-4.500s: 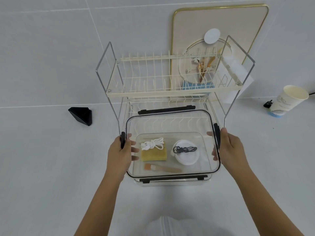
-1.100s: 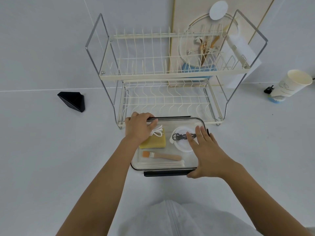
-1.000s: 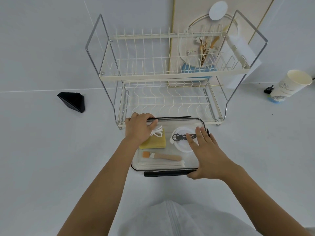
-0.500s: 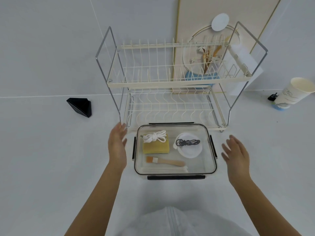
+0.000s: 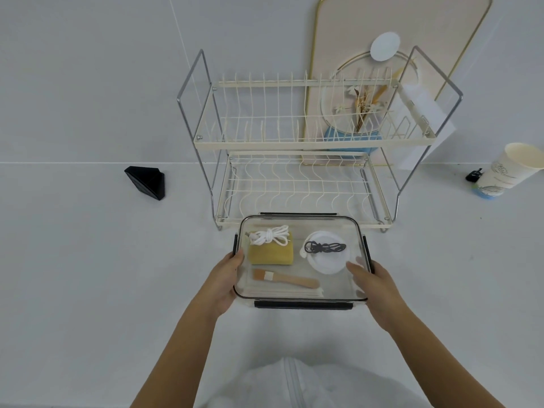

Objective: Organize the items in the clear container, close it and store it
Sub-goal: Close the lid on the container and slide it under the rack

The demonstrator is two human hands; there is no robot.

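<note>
The left hand (image 5: 226, 278) grips the left edge of the clear container (image 5: 300, 257), thumb over the lid's rim, fingers hidden below; the right hand (image 5: 372, 285) has the matching grip on the right edge. The container sits at the centre of the frame on the white surface (image 5: 88, 275), lid on, holding a white cord (image 5: 269, 235) on a yellow sponge (image 5: 272, 254), a brush (image 5: 284, 278) and a black cord (image 5: 323, 247) on a white disc (image 5: 328, 265). Organizing and closing look finished; storing seems in hand. The next move likely calls for a level lift into the dish rack (image 5: 300, 172) just behind, whose lower tier (image 5: 297, 189) is free. A black wedge (image 5: 145, 182) at left and a paper cup (image 5: 509, 169) at far right stand well apart.
</note>
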